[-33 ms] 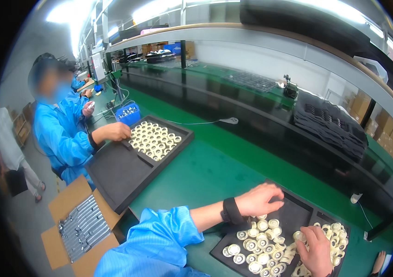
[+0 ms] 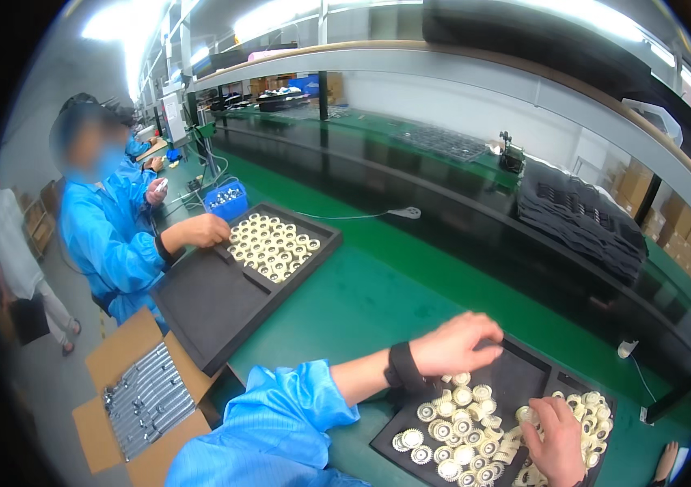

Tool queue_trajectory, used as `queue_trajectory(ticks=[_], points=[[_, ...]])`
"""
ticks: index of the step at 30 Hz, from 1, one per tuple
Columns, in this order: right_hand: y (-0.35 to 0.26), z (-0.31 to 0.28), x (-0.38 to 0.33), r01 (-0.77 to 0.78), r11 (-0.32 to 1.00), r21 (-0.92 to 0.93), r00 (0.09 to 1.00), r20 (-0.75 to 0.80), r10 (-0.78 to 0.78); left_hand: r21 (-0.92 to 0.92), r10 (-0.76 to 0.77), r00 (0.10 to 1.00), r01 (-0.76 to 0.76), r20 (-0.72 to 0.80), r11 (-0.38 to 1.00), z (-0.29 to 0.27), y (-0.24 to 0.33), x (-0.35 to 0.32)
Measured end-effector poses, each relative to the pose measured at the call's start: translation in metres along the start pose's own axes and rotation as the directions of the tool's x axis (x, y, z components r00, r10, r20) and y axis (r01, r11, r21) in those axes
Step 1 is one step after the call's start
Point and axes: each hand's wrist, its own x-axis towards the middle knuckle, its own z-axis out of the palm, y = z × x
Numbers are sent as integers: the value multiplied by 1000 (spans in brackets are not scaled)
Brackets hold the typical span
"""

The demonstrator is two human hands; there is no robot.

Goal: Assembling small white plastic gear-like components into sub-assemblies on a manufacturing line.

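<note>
My left hand (image 2: 457, 345) hovers over the far edge of a black divided tray (image 2: 516, 369), palm down. Its thumb and fingers are apart, and nothing shows between them. Many cream toothed gears (image 2: 463, 437) lie loose in the tray's near part, some flat and some on edge. My right hand (image 2: 555, 442) is low among them, fingers bent, with a cream gear (image 2: 526, 415) between its thumb and fingertips. More cream ring-shaped parts (image 2: 595, 414) fill the right compartment beside that hand. The right palm hides some of the pieces under it.
Left of me, a co-worker in blue reaches into another black tray (image 2: 207, 304) of cream rings (image 2: 272, 247). Past it stands a blue bin (image 2: 225, 201) of small metal parts. An open carton (image 2: 110, 365) holds metal rods. Stacked black trays (image 2: 581, 215) stand far right.
My left hand has shifted very slightly up and is a little blurred. The right hand and the gears look the same.
</note>
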Motion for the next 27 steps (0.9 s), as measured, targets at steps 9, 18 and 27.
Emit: queue_trajectory(ticks=[9, 18, 27], points=[[8, 6, 4, 16, 999, -47, 995, -94, -20, 366, -169, 930, 290, -328, 884, -126, -80, 72], [8, 2, 8, -42, 998, -48, 999, -37, 40, 480, -593, 688, 722, -418, 499, -111, -261, 107], [10, 6, 17, -80, 996, -45, 997, 15, 80, 557, -494, 760, 647, -422, 520, -85, -317, 151]])
